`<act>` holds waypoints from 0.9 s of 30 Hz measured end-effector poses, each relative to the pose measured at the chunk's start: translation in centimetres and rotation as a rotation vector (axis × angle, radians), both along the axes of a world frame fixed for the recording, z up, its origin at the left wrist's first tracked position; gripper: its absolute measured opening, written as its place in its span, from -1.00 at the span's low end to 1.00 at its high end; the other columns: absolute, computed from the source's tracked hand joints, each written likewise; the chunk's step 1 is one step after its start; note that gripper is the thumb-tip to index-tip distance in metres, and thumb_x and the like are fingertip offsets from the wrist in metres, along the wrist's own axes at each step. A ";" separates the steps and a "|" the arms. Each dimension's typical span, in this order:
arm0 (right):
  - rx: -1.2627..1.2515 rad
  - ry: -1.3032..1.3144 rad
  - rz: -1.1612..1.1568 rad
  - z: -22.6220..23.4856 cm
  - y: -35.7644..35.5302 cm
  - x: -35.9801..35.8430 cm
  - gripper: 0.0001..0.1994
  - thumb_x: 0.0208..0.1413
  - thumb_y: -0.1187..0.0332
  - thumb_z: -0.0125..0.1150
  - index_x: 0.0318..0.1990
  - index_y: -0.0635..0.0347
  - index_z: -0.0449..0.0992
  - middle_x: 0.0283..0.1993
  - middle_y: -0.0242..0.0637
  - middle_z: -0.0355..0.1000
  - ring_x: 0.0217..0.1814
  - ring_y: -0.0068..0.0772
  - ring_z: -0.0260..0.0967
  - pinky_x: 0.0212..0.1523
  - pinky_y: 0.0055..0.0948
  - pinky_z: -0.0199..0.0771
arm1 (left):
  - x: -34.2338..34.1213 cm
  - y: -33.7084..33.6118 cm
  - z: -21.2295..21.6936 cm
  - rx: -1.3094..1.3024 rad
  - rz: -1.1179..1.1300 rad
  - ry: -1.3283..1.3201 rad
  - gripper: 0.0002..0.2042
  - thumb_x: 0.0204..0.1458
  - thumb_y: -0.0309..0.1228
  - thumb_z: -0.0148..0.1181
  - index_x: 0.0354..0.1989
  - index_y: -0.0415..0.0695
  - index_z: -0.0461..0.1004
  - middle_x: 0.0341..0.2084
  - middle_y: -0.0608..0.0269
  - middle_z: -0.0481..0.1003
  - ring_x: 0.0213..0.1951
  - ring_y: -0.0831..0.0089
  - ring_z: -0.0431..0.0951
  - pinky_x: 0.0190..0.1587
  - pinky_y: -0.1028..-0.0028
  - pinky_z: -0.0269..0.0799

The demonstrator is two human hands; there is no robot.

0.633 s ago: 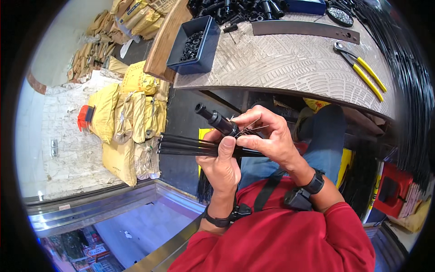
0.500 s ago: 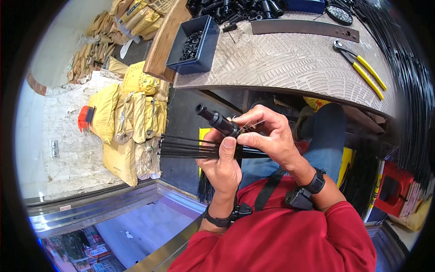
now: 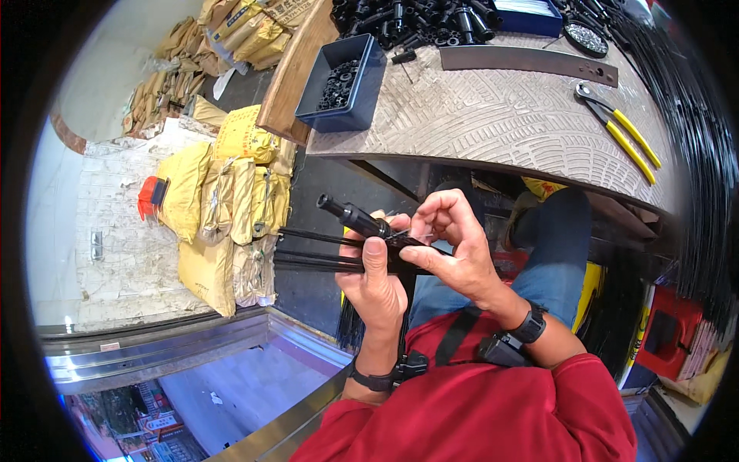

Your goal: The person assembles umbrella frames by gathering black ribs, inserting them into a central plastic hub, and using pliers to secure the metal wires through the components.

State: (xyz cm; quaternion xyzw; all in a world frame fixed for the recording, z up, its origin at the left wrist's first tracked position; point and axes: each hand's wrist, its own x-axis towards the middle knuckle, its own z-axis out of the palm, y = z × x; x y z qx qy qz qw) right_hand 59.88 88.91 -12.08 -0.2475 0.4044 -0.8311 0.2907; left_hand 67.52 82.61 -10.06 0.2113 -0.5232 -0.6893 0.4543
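Note:
My left hand (image 3: 375, 281) is closed round a black stepped tube (image 3: 356, 215), its narrow end pointing up and to the left. The same hand grips a bunch of thin black rods (image 3: 319, 260), which stick out leftward past the fingers. At the tube's lower end is my right hand (image 3: 459, 254), its fingers bent and its thumb near the left hand's grip. A few fine, light strands show between the two hands. What the right fingertips pinch is too small to make out.
Ahead is a worktable (image 3: 462, 115) with a dark bin (image 3: 346, 100) of small black parts, a flat metal bar (image 3: 531, 65), yellow-handled pliers (image 3: 620, 135) and heaped black tubes (image 3: 416, 23). Long black rods (image 3: 697, 177) hang at the right. Yellow sacks (image 3: 185, 192) are stacked left.
The tube has shifted slightly left and down in my left hand. My right fingers have curled up and drawn back a little from its side. The view has tilted slightly.

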 end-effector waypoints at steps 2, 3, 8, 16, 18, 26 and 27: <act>0.055 0.128 -0.002 -0.6 0.1 -0.4 -0.77 -0.13 0.49 0.28 -0.31 0.26 0.38 -0.41 -0.46 0.29 -0.39 -0.73 0.23 -0.42 -0.71 0.27 | 0.0 -0.5 -0.4 0.013 0.003 0.008 -0.71 0.01 -0.27 0.13 -0.22 -0.23 0.34 -0.33 0.06 0.45 -0.25 0.33 0.48 -0.12 0.36 0.40; 0.110 0.257 -0.006 -0.8 0.1 -0.6 -0.81 -0.12 0.48 0.28 -0.35 0.29 0.40 -0.39 -0.43 0.30 -0.38 -0.70 0.26 -0.39 -0.70 0.29 | 0.0 -0.5 -0.5 0.027 0.003 0.017 -0.71 0.00 -0.27 0.15 -0.22 -0.22 0.34 -0.34 0.06 0.46 -0.27 0.33 0.49 -0.13 0.36 0.40; 0.123 0.333 -0.109 -1.0 -0.1 -0.3 -0.86 -0.16 0.49 0.29 -0.41 0.29 0.48 -0.44 -0.31 0.36 -0.39 -0.56 0.31 -0.44 -0.59 0.29 | 0.0 -0.6 -0.9 0.027 0.012 0.026 -0.71 -0.02 -0.27 0.17 -0.23 -0.21 0.34 -0.37 0.07 0.47 -0.29 0.34 0.49 -0.14 0.37 0.40; 0.254 0.422 -0.077 -0.9 0.3 -1.2 -0.86 -0.17 0.48 0.29 -0.42 0.31 0.49 -0.54 -0.29 0.38 -0.51 -0.61 0.30 -0.51 -0.55 0.26 | -0.4 -0.6 -1.2 -0.036 0.002 0.040 -0.69 0.01 -0.29 0.15 -0.23 -0.30 0.34 -0.37 0.05 0.47 -0.33 0.37 0.49 -0.17 0.39 0.40; 0.207 0.363 -0.038 -1.3 0.0 -1.3 -0.85 -0.17 0.48 0.29 -0.42 0.33 0.48 -0.55 -0.30 0.38 -0.51 -0.64 0.30 -0.51 -0.57 0.26 | -0.4 -0.3 -1.1 -0.056 0.010 0.024 -0.67 0.02 -0.26 0.13 -0.21 -0.31 0.32 -0.36 0.05 0.46 -0.32 0.36 0.49 -0.16 0.39 0.39; 0.158 0.224 0.027 -0.9 0.6 -0.6 -0.85 -0.18 0.49 0.32 -0.41 0.28 0.48 -0.40 -0.40 0.34 -0.42 -0.71 0.25 -0.46 -0.71 0.23 | -0.7 0.0 -1.7 -0.045 -0.014 0.045 -0.59 0.04 -0.13 0.06 -0.15 -0.26 0.26 -0.21 0.13 0.33 -0.23 0.40 0.41 -0.12 0.44 0.34; 0.158 0.224 0.028 -0.9 0.7 -0.6 -0.85 -0.18 0.49 0.32 -0.41 0.28 0.48 -0.40 -0.40 0.34 -0.42 -0.71 0.25 -0.46 -0.71 0.23 | -0.7 0.0 -1.8 -0.045 -0.013 0.044 -0.59 0.04 -0.13 0.06 -0.15 -0.26 0.26 -0.21 0.13 0.33 -0.23 0.40 0.41 -0.12 0.44 0.34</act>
